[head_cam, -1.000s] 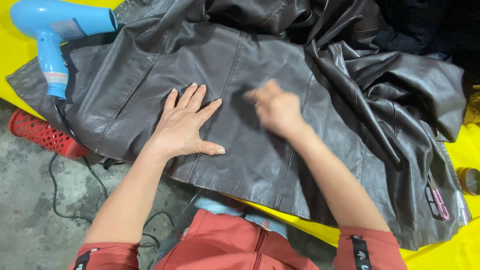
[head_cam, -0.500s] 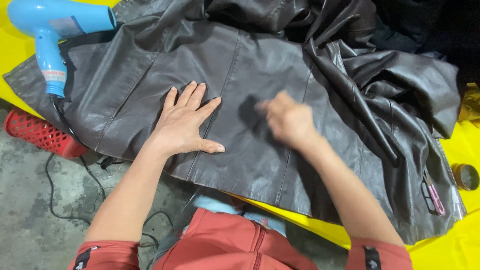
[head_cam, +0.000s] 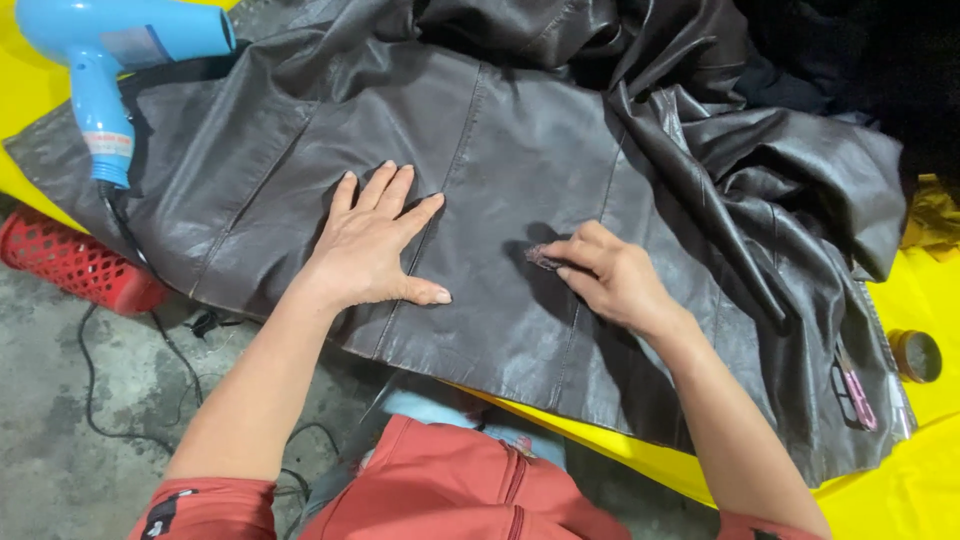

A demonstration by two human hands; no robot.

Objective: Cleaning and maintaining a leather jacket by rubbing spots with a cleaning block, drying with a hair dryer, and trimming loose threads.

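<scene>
Yellow table [head_cam: 915, 490]; grey concrete floor [head_cam: 60, 440]; red basket [head_cam: 75, 265] below.

jacket [head_cam: 500, 130]: dark brown-black leather, spread flat over yellow table, panel seams running top to btm; right part bunched in deep folds; lower hem hangs over table's near edge.
surface: dull sheen, greyish scuffed patches across mid panels.
pad [head_cam: 543, 258]: small dark wad, brownish-pink, pressed on leather approx centre of flat part; mostly hidden by fingertips, shape hard to tell.
contact: pad touching jacket; flat panel lies smooth w/ few wrinkles.
</scene>
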